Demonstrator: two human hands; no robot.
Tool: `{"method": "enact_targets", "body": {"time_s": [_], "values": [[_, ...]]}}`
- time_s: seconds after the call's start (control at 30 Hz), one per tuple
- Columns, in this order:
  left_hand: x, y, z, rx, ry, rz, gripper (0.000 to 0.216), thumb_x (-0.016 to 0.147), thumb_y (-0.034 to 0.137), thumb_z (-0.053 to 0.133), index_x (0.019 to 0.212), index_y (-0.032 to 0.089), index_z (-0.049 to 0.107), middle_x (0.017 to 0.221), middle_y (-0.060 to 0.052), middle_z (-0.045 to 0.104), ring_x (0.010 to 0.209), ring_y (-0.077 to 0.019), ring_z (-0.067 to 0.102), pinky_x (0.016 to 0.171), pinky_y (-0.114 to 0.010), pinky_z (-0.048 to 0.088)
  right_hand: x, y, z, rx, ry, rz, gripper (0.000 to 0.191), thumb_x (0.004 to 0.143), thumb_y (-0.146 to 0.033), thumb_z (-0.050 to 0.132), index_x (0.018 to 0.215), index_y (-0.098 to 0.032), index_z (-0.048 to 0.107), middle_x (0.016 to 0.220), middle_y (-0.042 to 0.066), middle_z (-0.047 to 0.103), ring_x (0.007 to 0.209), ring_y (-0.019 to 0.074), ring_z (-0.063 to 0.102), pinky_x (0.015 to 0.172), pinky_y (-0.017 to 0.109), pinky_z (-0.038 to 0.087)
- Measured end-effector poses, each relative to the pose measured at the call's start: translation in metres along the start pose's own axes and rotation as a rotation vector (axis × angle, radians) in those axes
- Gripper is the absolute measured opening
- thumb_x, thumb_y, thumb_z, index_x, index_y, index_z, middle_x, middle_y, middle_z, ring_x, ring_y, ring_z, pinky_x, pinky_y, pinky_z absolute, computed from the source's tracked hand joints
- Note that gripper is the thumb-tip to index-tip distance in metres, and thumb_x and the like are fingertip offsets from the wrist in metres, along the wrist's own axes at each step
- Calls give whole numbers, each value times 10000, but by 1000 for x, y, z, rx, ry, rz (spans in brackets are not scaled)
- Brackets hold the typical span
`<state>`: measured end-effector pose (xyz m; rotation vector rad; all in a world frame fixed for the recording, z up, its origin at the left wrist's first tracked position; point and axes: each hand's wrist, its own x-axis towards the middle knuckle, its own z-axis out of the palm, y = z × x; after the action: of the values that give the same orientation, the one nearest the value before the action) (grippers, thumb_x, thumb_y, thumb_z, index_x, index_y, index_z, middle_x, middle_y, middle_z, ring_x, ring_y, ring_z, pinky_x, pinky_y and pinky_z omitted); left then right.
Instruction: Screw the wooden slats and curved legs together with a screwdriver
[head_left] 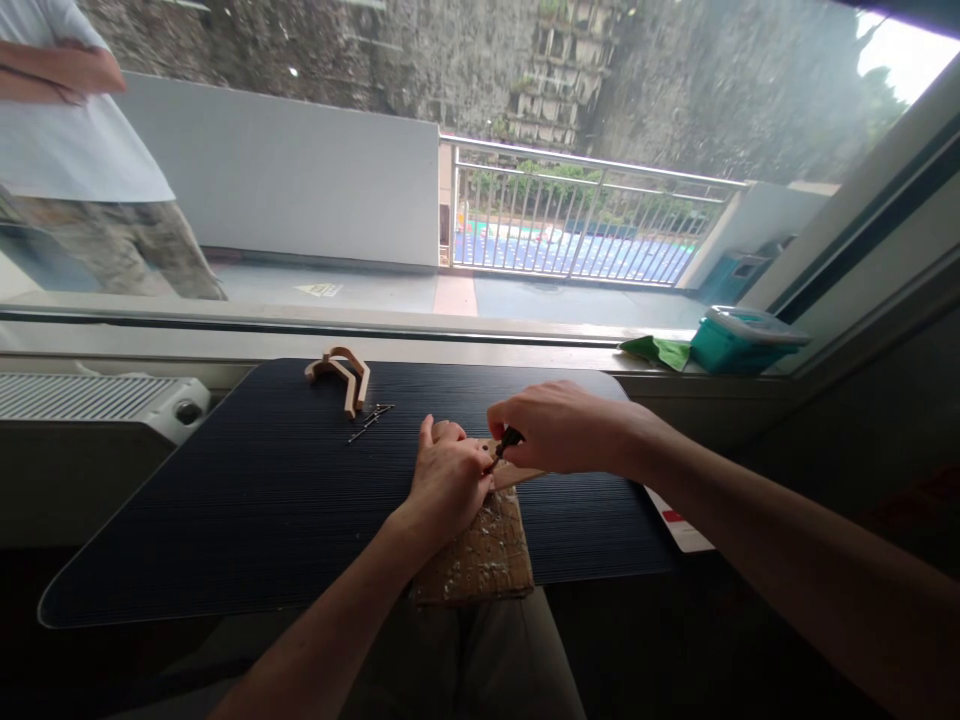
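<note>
My left hand is closed over a flat light-brown wooden piece, pressing it down on a rough, scarred wooden block at the table's near edge. A small dark-handled hand tool is gripped in my right hand. Its thin tip points down and left at the wooden piece, close to my left fingertips. A dark round hole shows in the piece beside it. The tool's exact kind and the very tip are hidden by my fingers.
Curved wooden parts and several thin metal pieces lie on the black table at the left. A green cloth and a teal box sit on the windowsill. Outside the glass stands a person.
</note>
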<state>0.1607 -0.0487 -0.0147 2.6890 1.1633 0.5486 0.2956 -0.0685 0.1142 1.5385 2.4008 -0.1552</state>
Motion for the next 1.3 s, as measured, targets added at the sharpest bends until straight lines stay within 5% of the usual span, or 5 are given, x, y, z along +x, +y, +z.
{"method": "enact_targets", "body": {"time_s": [0.5,0.77,1.03,1.3], "values": [[-2,2,-5,-35,0,-15,154,791,243,579,670,245,674,784,-6,655,923,-222,468,1047,-612,101,7,3,15,119,117,41,270,807,-347,454,846,-207,681,739,45,670,658,150,569,528,247,303],[0,3,-6,-34,-16,-26,182,781,238,581,616,232,658,717,-8,634,889,-217,462,1046,-616,97,2,2,2,63,10,-57,211,760,-178,492,858,-202,677,821,49,687,763,159,605,592,241,341],[0,4,-6,-9,4,-29,146,759,206,588,642,236,670,731,-25,617,913,-227,473,1045,-599,147,8,-1,5,-10,44,28,283,832,-330,450,903,-176,676,835,92,694,766,201,624,608,278,377],[0,3,-5,-17,-8,-16,188,778,213,560,611,228,645,770,-3,652,903,-215,474,1044,-610,103,1,-5,2,-67,-9,-8,228,817,-220,454,853,-172,674,846,94,694,779,197,631,584,259,360]]}}
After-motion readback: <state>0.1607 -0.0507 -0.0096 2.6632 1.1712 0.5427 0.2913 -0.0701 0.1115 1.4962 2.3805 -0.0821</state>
